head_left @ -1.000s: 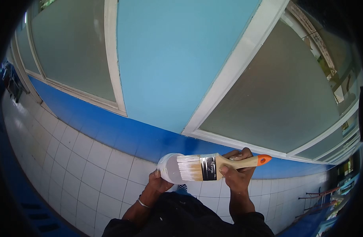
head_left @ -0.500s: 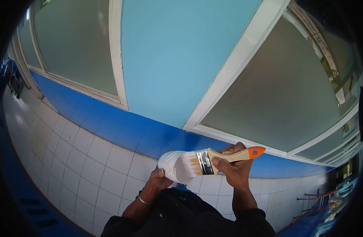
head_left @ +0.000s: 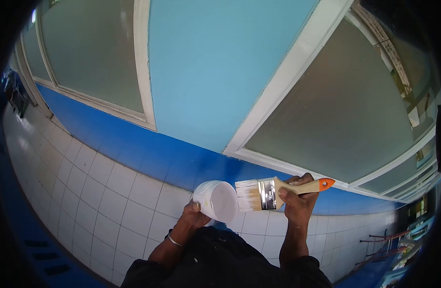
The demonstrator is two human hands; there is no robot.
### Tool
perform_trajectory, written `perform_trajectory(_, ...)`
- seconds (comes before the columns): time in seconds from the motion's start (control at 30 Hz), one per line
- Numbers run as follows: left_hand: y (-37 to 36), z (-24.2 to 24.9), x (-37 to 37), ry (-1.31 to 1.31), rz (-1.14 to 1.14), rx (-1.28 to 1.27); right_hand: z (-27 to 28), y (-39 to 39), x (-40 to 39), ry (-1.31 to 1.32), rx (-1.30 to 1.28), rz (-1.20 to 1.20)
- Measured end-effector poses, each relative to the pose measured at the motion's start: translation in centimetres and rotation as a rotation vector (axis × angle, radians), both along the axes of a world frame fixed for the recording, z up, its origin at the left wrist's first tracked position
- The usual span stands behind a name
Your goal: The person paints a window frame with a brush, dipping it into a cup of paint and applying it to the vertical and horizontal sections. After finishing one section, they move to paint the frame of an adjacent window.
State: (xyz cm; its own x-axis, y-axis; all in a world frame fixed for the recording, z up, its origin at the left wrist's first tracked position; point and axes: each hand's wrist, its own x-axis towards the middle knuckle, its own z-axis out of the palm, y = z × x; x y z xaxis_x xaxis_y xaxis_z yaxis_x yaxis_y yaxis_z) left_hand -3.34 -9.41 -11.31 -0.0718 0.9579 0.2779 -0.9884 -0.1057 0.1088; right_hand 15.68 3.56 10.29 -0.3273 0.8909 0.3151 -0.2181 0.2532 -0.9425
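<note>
My left hand (head_left: 195,214) grips a white paint tub (head_left: 206,198) from its left side, tilted so that its round mouth faces right. Pale paint (head_left: 224,201) shows inside. Just right of the rim, my right hand (head_left: 299,198) is closed around the wooden handle of a wide paintbrush (head_left: 267,193) with a metal band and an orange handle tip. White paint coats the outer part of the tan bristles, which point left at the tub's mouth. Some of my right fingers are hidden behind the handle.
Ahead stands a light blue wall panel (head_left: 215,72) between white window frames (head_left: 283,81) with frosted panes (head_left: 336,110). A darker blue band (head_left: 182,161) runs beneath. White tiles (head_left: 124,192) cover the floor. Reddish metal legs or rails (head_left: 381,240) stand at the far right.
My right hand has drawn the paintbrush to the right, and its bristles have come out of the tub's mouth. The tub has turned slightly, showing more of its inside.
</note>
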Motion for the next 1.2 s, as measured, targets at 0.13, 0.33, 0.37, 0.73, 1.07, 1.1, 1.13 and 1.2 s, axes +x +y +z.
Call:
perform_trajectory(0.13,-0.4,-0.7,-0.6,-0.037,-0.034,0.056,0.7,0.6,1.2,0.176,-0.032,-0.054)
perform_trajectory(0.33,-0.4,-1.0,-0.5,-0.038,-0.024,0.052,0.7,-0.6,1.2,0.306,-0.153,0.04)
perform_trajectory(0.37,-0.6,-1.0,-0.5,-0.028,-0.013,0.026,0.5,-0.6,1.3,0.29,-0.144,0.076)
perform_trajectory(0.73,-0.4,-0.1,-0.6,0.073,0.099,-0.03,1.0,-2.3,0.0,0.045,0.465,0.256)
perform_trajectory(1.07,-0.3,2.9,-0.9,-0.113,0.093,-0.018,-0.5,-2.3,-0.3,-0.428,1.067,0.495)
perform_trajectory(1.1,-0.3,2.8,-1.1,-0.117,0.102,-0.007,-0.5,-2.1,0.1,-0.428,1.05,0.519)
perform_trajectory(1.13,-0.2,2.4,-1.3,-0.122,0.109,0.003,-0.5,-1.9,0.4,-0.429,1.032,0.543)
perform_trajectory(1.2,-0.4,2.0,-1.6,-0.108,0.109,-0.01,0.1,-1.9,0.6,-0.454,1.008,0.566)
